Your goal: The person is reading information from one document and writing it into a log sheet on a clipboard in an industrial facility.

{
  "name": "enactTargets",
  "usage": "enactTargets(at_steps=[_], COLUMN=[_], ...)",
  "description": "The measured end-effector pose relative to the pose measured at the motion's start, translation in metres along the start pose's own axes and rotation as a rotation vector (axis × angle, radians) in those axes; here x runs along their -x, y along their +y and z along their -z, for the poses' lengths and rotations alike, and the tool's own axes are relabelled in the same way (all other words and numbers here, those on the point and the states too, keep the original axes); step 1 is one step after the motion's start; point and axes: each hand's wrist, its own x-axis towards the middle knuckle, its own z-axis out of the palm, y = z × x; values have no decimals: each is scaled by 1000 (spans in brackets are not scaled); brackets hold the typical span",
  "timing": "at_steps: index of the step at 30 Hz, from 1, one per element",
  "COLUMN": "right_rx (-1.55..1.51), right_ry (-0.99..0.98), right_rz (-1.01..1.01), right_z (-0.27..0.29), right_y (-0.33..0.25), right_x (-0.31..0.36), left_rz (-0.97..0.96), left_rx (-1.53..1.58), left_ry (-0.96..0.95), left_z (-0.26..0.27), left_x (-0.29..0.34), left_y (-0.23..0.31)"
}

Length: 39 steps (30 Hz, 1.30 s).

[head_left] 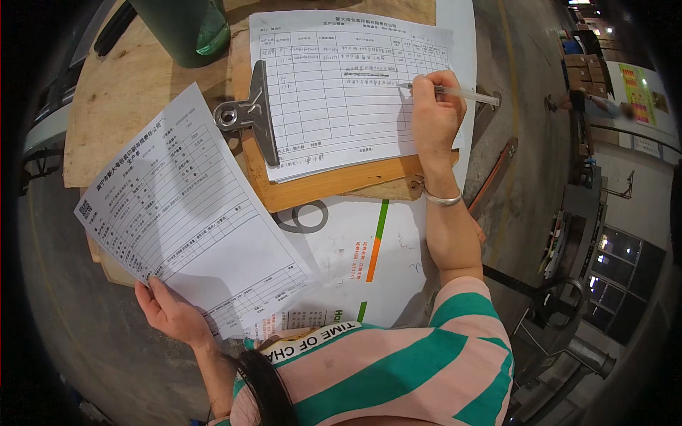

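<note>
My right hand point(439, 117) is closed around a clear-barrelled pen point(474, 94), its tip at a handwritten line. Beneath it lies a ruled form point(312, 117), partly filled with handwriting, on a wooden clipboard point(341, 183). A large metal clip point(263, 117) grips the form's left side. Lower left, my left hand point(174, 314) pinches the edge of a printed sheet point(192, 213) with a table and a square code. That sheet is tilted, its right edge close to the clipboard. A metal bangle point(443, 199) circles my right wrist.
Behind the printed sheet is a worn wooden tabletop point(96, 121). A green translucent container point(188, 32) stands at the far left, beside a black object point(114, 30). A white printed sheet point(398, 248) lies under the clipboard. Cartons point(586, 71) and a distant person appear at right.
</note>
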Motion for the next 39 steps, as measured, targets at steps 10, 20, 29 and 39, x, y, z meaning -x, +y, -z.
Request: enactTargets(at_steps=[10,20,29,39], right_rx=[-22,-118,-338,-496], right_ry=[15,22,355,112], right_rz=[-4,-50,100,-55], right_z=[0,1,25,49], right_y=[4,6,0,-18], right_x=[0,-1,-19,5], left_rz=[9,40,-9,-48], left_rx=[-2,18,83,26], left_ry=[-21,-9,-54,-58], left_z=[1,3,2,-2], left_x=[0,-1,0,0], left_y=[0,-1,-1,6])
